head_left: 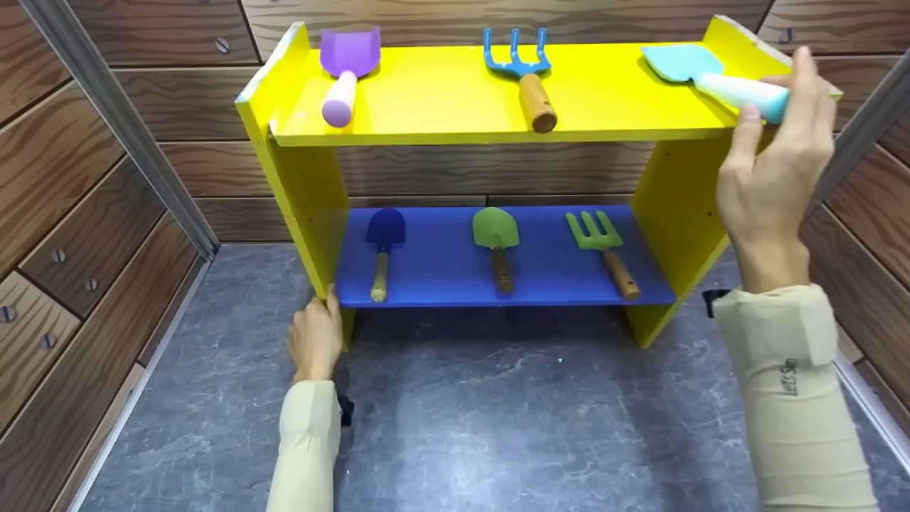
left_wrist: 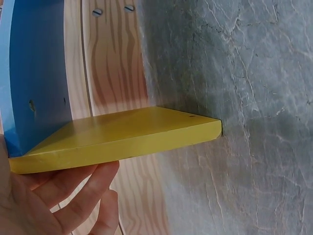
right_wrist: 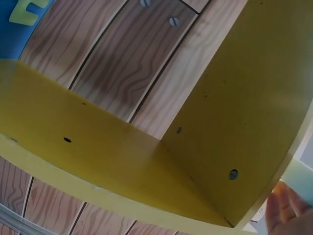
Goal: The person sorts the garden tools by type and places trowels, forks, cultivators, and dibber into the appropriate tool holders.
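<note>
My left hand (head_left: 316, 338) grips the lower left of the yellow shelf unit (head_left: 298, 206), at the side panel's front edge beside the blue shelf. In the left wrist view, its fingers (left_wrist: 80, 196) curl against the yellow side panel (left_wrist: 122, 129). At the upper right, my right hand (head_left: 778, 160) pinches the handle end of a turquoise hand trowel (head_left: 739, 92) between thumb and fingers. That trowel's blade points left over the top shelf. Only the right hand's fingertips and part of the pale handle (right_wrist: 299, 178) show in the right wrist view.
The top shelf also bears a purple scoop (head_left: 350, 57) and a blue hand fork (head_left: 522, 67). On the blue shelf (head_left: 434, 277) lie a dark blue trowel (head_left: 386, 231), a green trowel (head_left: 496, 231) and a green fork (head_left: 597, 235). Wood-patterned walls surround the grey marbled surface (head_left: 498, 419).
</note>
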### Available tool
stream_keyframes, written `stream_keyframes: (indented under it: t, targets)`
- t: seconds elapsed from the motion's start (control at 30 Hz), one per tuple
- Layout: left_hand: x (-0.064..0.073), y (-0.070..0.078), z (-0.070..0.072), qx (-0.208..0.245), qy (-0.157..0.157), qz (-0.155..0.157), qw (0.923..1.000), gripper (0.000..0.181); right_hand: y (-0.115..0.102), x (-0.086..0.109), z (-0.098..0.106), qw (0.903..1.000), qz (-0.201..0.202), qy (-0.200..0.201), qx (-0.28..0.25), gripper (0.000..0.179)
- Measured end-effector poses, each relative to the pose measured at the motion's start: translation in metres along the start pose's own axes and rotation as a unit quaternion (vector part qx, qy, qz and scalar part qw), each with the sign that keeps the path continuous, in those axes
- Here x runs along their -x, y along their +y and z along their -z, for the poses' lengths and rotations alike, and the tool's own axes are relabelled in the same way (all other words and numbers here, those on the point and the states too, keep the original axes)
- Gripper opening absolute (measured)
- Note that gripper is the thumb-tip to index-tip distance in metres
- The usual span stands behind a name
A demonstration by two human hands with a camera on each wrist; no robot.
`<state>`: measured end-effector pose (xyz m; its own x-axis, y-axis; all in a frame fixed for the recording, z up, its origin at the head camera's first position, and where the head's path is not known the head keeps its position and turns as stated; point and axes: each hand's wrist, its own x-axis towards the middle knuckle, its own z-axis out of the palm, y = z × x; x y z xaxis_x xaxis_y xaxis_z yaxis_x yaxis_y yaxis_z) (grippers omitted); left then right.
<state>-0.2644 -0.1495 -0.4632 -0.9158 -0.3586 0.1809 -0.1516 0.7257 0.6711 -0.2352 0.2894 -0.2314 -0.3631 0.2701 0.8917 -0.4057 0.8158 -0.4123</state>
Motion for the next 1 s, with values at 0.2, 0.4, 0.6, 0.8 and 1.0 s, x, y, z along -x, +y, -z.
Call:
stream_keyframes:
  t: [0.2,0.4,0.6,0.8,1.0]
  targets:
    - [0.0,-0.002,-0.001,0.0,-0.002,0.002,1.0,0.056,0.005,-0.002,-0.005,0.9993,-0.006,-0.036,0.009,0.046]
    - [0.0,-0.003,0.0,0.0,-0.003,0.0,1.0,0.056,0.008,-0.005,-0.008,0.998,-0.014,-0.059,0.019,0.049]
    - [0.0,-0.003,0.001,0.003,0.003,0.003,1.0,0.056,0.008,-0.004,-0.009,0.9975,0.009,-0.067,0.024,0.049]
    - [-0.002,-0.001,0.002,0.001,0.011,-0.01,0.9999,0.056,0.011,-0.003,0.0,0.9971,0.008,-0.072,0.023,0.047]
    - [0.0,-0.001,0.0,0.002,0.009,-0.01,0.9999,0.055,0.013,0.001,0.004,0.9967,0.023,-0.074,0.024,0.045]
